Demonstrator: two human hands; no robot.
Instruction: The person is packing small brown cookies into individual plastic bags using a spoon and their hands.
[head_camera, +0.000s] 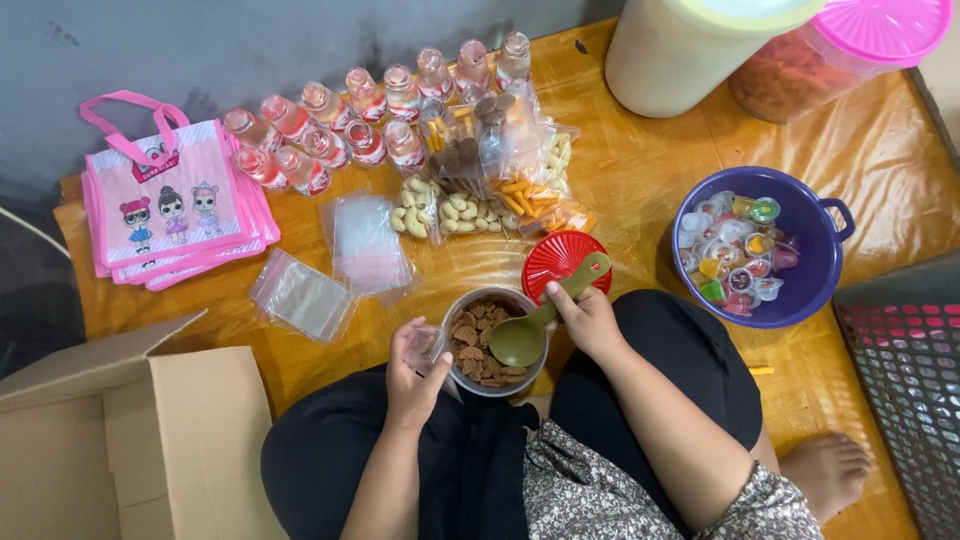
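The orange mat (640, 170) spreads before my knees; the cardboard box (150, 440) stands open at my left, the purple basin (800, 300) of jelly cups well off to my right; the metal bowl (495, 385) of brown biscuits sits between my hands; my right hand (590, 320) is closed round the green scoop (540, 320), handle slanting up-right, bowl over the biscuits; my left hand (415, 375) pinches a small clear bag (425, 345) just left of the rim.

A home floor where I sit cross-legged packing party favours, shown by the orange mat (640, 170), rows of small drink bottles (365, 115), pink cartoon gift bags (175, 210), snack jars (835, 60) and an open cardboard box (120, 440).
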